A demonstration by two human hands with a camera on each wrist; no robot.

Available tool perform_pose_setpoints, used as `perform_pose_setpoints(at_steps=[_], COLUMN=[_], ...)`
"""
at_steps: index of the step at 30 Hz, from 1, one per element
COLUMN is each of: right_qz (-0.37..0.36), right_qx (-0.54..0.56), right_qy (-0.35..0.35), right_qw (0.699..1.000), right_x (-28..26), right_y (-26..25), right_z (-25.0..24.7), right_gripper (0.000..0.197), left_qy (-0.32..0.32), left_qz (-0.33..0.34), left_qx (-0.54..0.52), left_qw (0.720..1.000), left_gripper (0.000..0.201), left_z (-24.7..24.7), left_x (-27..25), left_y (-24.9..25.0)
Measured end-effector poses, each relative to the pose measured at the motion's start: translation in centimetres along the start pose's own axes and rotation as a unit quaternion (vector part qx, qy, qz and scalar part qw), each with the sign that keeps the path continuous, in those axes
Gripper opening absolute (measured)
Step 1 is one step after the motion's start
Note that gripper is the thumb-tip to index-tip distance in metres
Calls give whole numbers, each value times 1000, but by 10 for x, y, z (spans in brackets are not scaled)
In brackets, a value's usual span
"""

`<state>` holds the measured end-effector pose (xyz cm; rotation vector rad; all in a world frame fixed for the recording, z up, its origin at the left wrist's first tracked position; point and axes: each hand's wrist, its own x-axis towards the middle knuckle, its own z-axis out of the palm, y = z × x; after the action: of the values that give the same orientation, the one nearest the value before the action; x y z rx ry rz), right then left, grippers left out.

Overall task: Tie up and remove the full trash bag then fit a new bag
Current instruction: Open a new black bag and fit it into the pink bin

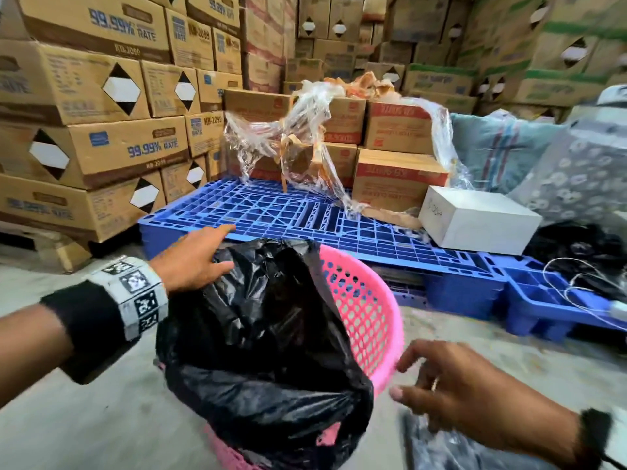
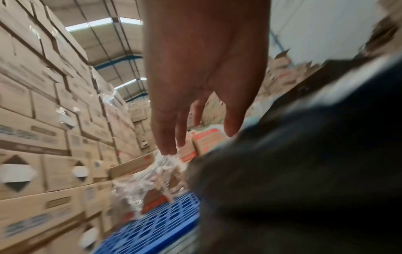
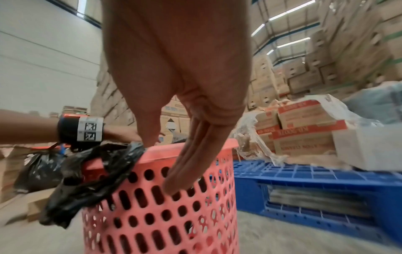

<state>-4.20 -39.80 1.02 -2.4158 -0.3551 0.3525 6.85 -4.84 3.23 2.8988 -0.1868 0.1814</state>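
Crinkled glossy black plastic trash bag (image 1: 268, 334) draped half over the round pink perforated plastic basket (image 1: 369, 320), left hand (image 1: 193, 259) spread flat on it, right hand (image 1: 451, 385) loose, empty, left wrist view: fingers (image 2: 165, 134) straight, right wrist view: fingers (image 3: 191, 165) slack beside basket rim.

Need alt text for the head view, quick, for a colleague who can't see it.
A black trash bag drapes into a pink basket, the left hand resting open on its top edge and the right hand open beside the rim; behind stands a blue pallet with cardboard boxes.

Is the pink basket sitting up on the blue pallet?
No, the pink basket stands on the grey floor in front of the blue pallet.
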Motion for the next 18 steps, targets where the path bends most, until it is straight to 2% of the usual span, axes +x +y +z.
perform_pose_setpoints(at_steps=[2, 3, 5, 8, 10, 13, 15, 18], right_qz=[-99, -130, -176, -221, -215, -246, -274, -310], right_qx=[-171, -211, -249, -274, -278, -306, -317, -301], right_qy=[55, 64, 37, -11, -27, -4, 10, -5], right_qw=[979, 967, 952, 936, 936, 920, 908, 902], right_x=[10, 17, 32, 46, 44, 40, 34, 24], right_y=[0, -1, 3, 5, 5, 4, -1, -14], right_z=[-9, -14, -25, -36, -38, -33, -25, -6], right_gripper=[22, 27, 41, 32, 29, 27, 22, 19], left_qy=[12, -19, -124, -198, -201, -199, -204, -212], left_qz=[83, 122, 180, 230, 266, 310, 327, 331], left_qx=[-69, -96, -99, -42, 2, 17, 16, 28], left_qw=[994, 988, 971, 952, 943, 929, 923, 919], left_gripper=[59, 57, 59, 60, 54, 45, 42, 33], left_z=[-6, -5, 1, 20, 28, 31, 26, 16], left_x=[-18, -34, -70, -103, -109, -108, -102, -87], left_y=[31, 47, 79, 100, 98, 84, 66, 30])
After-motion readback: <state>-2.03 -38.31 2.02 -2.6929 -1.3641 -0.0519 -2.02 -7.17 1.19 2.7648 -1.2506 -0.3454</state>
